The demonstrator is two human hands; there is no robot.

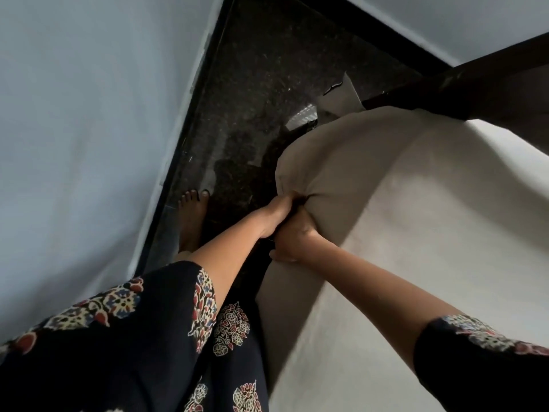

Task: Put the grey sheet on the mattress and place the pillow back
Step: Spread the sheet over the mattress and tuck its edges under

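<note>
The pale grey-beige fabric sheet lies spread over the mattress and hangs down its near side. At the head end, just beside the dark wooden bed frame, the same pale fabric rises in a rounded bulge. It cannot be told whether this bulge is the pillow or a covered corner of the mattress.

Both hands meet at the lower edge of the bulge, at the side of the bed. The left hand has its fingers curled into the fabric, gathering it into a tight pucker. The right hand lies directly below and touching the left, with fingers and thumb closed round the fabric at the mattress edge.

The person stands on a dark speckled polished floor in the narrow gap between the bed and a pale blue-grey wall. One bare foot rests on the floor near the wall. A dark floral-printed garment covers the body and upper arms.
</note>
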